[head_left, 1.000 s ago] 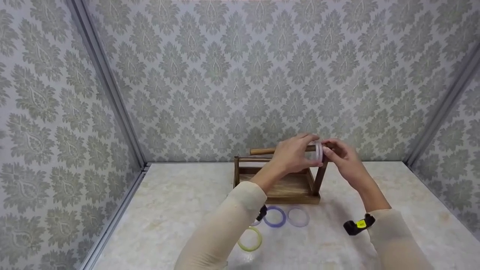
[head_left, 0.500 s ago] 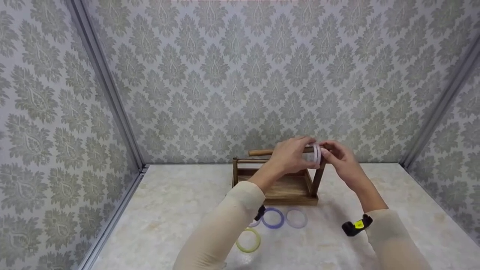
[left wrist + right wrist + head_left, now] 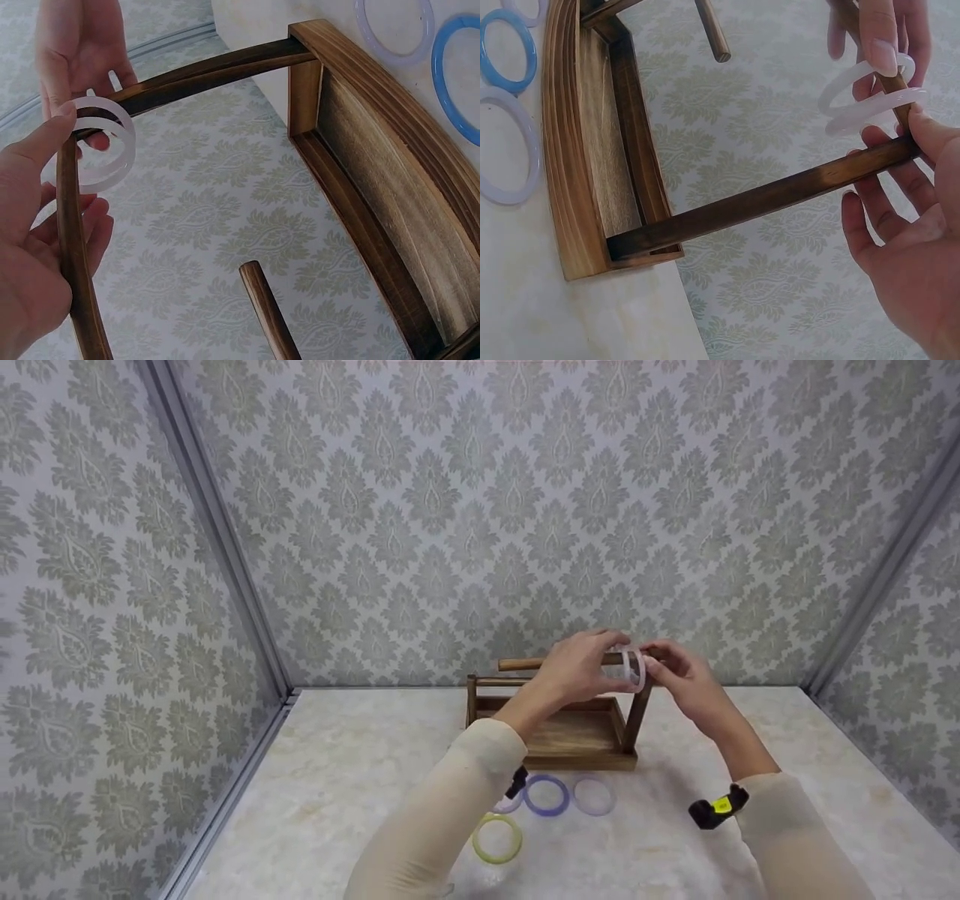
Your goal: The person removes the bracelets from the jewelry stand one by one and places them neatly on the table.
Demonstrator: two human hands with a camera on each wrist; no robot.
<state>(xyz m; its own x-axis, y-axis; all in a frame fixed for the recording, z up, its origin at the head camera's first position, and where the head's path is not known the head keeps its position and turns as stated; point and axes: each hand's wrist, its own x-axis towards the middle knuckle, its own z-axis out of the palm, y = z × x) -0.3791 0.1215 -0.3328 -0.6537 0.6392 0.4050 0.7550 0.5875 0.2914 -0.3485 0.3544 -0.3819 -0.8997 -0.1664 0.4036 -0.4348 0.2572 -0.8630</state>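
Two whitish translucent bangles point(image 3: 129, 154) hang around the upper rod point(image 3: 519, 664) of a wooden stand point(image 3: 585, 763), close to its right end. My left hand point(image 3: 574, 666) pinches the left one, thumb in front and fingers behind; this bangle point(image 3: 831, 94) is tilted in the right wrist view. The other bangle point(image 3: 845, 122) sits nearer the corner, where the rod meets the upright post point(image 3: 765, 196). My right hand point(image 3: 691, 686) grips the stand at that corner, its thumb beside this bangle and its fingers behind the post.
In front of the stand lie a blue bangle point(image 3: 546, 796), a pale lilac bangle point(image 3: 613, 799) and a yellow-green bangle point(image 3: 497, 861). Another pale bangle is partly behind my left sleeve point(image 3: 450, 802). A lower rod point(image 3: 266, 307) ends free in the air. Patterned wall point(image 3: 480, 510) stands close behind.
The two bangles on the rod, close side by side half a second ago, now stand slightly apart. Both hands stay at nearly the same place.
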